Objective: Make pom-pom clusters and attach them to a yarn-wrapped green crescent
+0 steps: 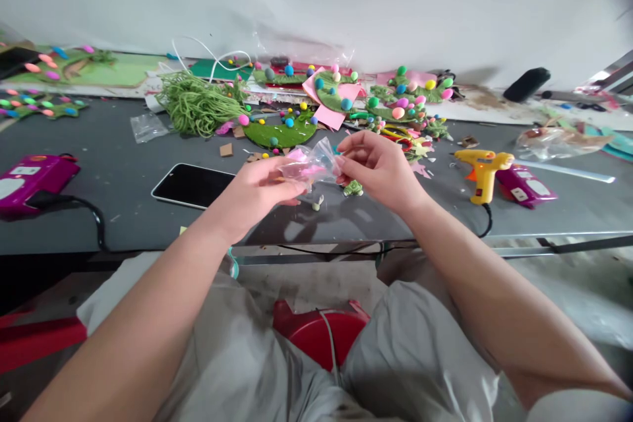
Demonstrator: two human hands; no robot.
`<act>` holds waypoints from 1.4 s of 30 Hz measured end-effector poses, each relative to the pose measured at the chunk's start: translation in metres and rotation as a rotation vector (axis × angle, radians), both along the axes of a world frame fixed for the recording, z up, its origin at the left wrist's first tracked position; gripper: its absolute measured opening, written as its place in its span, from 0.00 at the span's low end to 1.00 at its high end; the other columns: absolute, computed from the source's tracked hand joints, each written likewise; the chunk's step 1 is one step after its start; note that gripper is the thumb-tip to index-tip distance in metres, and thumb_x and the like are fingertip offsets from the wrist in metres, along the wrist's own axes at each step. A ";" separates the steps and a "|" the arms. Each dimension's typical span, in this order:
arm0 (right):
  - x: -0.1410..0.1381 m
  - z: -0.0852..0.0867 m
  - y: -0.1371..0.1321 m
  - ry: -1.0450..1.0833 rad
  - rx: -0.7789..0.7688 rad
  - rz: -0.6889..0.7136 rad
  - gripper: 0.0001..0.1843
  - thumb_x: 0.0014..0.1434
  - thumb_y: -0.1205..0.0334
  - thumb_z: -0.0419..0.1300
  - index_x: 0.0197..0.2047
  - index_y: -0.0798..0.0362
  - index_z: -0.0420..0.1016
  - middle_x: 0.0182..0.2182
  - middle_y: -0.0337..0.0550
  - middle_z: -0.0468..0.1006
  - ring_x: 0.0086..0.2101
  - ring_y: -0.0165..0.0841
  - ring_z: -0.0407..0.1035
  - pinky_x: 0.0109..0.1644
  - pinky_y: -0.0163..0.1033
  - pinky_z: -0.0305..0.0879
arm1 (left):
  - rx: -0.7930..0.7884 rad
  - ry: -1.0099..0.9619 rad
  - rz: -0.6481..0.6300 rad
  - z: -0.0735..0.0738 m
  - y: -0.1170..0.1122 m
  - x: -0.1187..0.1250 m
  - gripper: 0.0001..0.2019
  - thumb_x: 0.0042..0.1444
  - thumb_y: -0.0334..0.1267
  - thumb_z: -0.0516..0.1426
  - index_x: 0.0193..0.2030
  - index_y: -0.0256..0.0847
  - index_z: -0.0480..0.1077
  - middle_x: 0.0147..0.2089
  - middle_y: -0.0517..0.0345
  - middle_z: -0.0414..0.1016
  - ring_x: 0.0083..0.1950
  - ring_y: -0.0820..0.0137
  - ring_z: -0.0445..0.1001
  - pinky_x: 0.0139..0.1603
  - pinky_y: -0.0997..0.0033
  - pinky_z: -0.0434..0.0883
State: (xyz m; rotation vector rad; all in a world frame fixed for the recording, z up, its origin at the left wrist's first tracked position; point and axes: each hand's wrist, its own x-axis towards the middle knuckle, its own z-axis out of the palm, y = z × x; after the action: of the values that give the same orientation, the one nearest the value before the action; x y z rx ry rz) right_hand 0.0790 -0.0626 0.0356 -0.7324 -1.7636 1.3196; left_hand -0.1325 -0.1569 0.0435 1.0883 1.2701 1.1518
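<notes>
Above the middle of the table, a small clear plastic bag [320, 159] with something pink inside is stretched between my hands. My left hand [270, 186] has its fingers closed around the bag's left part. With thumb and fingertips, my right hand [372, 163] pinches the bag's right end. Below the bag lie a small whitish piece [317, 203] and a small green coiled piece [353, 188]. A phone [194, 186] with a dark screen lies left of my left hand. Just behind the bag is a green crescent [277, 134] dotted with coloured pompoms.
A yellow glue gun [482, 171] with a black cord stands at right beside a purple box [527, 186]. Another purple box [37, 184] sits at far left. Green yarn [200, 105], pompom-covered pieces [410, 89] and scissors [398, 137] crowd the back. A red stool [321, 336] shows below.
</notes>
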 end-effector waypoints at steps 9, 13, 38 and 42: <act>0.003 0.002 0.000 -0.063 0.115 0.098 0.11 0.59 0.57 0.71 0.41 0.54 0.82 0.37 0.44 0.82 0.36 0.32 0.74 0.42 0.40 0.74 | 0.004 -0.032 -0.012 -0.011 0.003 0.000 0.14 0.56 0.46 0.70 0.45 0.40 0.83 0.44 0.49 0.85 0.44 0.62 0.84 0.46 0.63 0.82; 0.002 -0.002 -0.002 -0.081 0.150 0.087 0.10 0.55 0.55 0.74 0.35 0.53 0.85 0.37 0.45 0.81 0.37 0.34 0.74 0.40 0.40 0.72 | -0.006 -0.027 0.013 -0.013 0.004 0.002 0.14 0.54 0.45 0.72 0.43 0.40 0.84 0.41 0.51 0.86 0.43 0.62 0.85 0.47 0.63 0.82; -0.004 -0.009 -0.002 -0.186 0.342 0.018 0.05 0.63 0.60 0.67 0.40 0.52 0.83 0.40 0.43 0.77 0.38 0.32 0.73 0.45 0.40 0.72 | 0.059 0.015 -0.055 -0.014 0.015 0.011 0.16 0.54 0.42 0.71 0.47 0.40 0.78 0.43 0.53 0.84 0.44 0.61 0.84 0.49 0.60 0.82; -0.004 -0.012 -0.004 -0.241 0.350 0.069 0.08 0.61 0.60 0.70 0.43 0.49 0.87 0.43 0.43 0.79 0.39 0.33 0.73 0.45 0.41 0.71 | 0.144 0.158 -0.062 -0.019 0.015 0.007 0.18 0.59 0.39 0.66 0.54 0.43 0.71 0.44 0.53 0.83 0.44 0.62 0.84 0.43 0.64 0.80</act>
State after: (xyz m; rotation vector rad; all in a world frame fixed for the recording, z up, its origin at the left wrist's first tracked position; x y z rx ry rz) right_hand 0.0748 -0.0662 0.0240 -0.6561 -2.1581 0.9566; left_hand -0.1254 -0.1420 0.0242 1.3384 1.2798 1.1424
